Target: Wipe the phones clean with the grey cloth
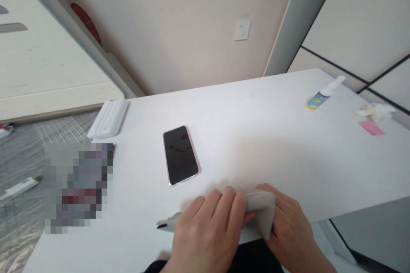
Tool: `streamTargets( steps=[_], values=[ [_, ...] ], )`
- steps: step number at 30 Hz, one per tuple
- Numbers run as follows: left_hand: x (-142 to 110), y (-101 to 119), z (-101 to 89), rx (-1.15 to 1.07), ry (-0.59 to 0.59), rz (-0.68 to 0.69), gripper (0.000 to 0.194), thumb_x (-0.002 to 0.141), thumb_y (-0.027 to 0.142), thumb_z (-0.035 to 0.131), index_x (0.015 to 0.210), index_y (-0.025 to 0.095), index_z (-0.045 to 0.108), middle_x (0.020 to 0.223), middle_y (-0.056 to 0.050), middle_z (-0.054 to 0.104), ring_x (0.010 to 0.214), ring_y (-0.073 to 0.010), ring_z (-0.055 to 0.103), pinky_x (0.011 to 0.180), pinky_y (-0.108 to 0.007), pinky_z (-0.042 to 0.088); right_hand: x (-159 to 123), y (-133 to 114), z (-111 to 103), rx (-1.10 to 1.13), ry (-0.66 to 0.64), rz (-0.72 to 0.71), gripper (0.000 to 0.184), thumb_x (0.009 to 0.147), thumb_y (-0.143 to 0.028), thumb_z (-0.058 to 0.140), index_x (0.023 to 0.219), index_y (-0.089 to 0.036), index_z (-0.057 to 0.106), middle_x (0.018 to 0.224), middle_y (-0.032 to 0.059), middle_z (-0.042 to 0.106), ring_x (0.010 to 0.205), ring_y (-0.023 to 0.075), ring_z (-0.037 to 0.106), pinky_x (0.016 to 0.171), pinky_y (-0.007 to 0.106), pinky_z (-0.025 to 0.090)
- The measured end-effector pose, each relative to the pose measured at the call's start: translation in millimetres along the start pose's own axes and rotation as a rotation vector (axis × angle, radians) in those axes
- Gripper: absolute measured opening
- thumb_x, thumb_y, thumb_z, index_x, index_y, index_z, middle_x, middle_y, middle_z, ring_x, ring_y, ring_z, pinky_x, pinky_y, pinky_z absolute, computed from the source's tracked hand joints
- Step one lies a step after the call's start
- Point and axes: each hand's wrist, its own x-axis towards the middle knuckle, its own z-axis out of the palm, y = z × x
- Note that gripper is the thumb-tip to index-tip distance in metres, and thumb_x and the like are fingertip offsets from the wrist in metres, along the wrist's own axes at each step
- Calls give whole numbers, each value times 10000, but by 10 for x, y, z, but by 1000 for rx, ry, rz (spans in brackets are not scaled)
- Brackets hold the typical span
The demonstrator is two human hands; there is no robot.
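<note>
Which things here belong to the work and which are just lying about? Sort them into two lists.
In use:
left hand
right hand
grey cloth
metal-cornered device, mostly wrapped in the cloth

Lying about:
black smartphone
spray bottle
crumpled tissue
pink slip
white keyboard

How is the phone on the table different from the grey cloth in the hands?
The phone is dark and shiny, but the grey cloth is pale and dull. The phone lies flat, while the cloth is bunched up. Nobody is touching the phone, but the left hand and right hand hold the cloth. Both are over the white table.
</note>
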Motion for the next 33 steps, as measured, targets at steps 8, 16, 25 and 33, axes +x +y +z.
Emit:
streamTargets(
  steps=[8, 16, 25, 33],
  values=[
    [-463, -457, -181, -25, -4, -12, 297, 1127, 381, 472, 1049, 172, 669, 833, 5, 711, 726, -141, 631, 712, -284, 421, 27, -37, -49, 22, -24, 53, 236, 1102, -308, 517, 878, -239, 492, 757, -16, 563, 636, 161, 549, 564, 280, 379],
    [-124, -9, -10, -1, 31, -23, 284, 1140, 309, 378, 974, 222, 592, 731, 37, 641, 630, -191, 557, 607, -364, 352, -50, 10, -7, 29, -46, 4, 237, 1092, -259, 465, 861, -238, 511, 779, 12, 620, 685, 185, 583, 615, 296, 430],
    [-460, -518, -176, -16, 30, -24, 291, 1133, 372, 450, 997, 192, 635, 801, 8, 685, 712, -155, 597, 698, -290, 418, 13, -49, -38, -17, 5, 28, 323, 1123, -380, 515, 838, -228, 514, 723, -20, 569, 615, 147, 547, 568, 276, 375],
    [-154, -8, -7, 13, 13, -65, 340, 1142, 337, 360, 886, 241, 562, 724, 29, 633, 665, -206, 550, 654, -373, 352, -2, -20, -20, 14, -15, -4, 367, 1151, -371, 407, 828, -233, 510, 729, -3, 593, 626, 164, 561, 575, 290, 391]
  ],
)
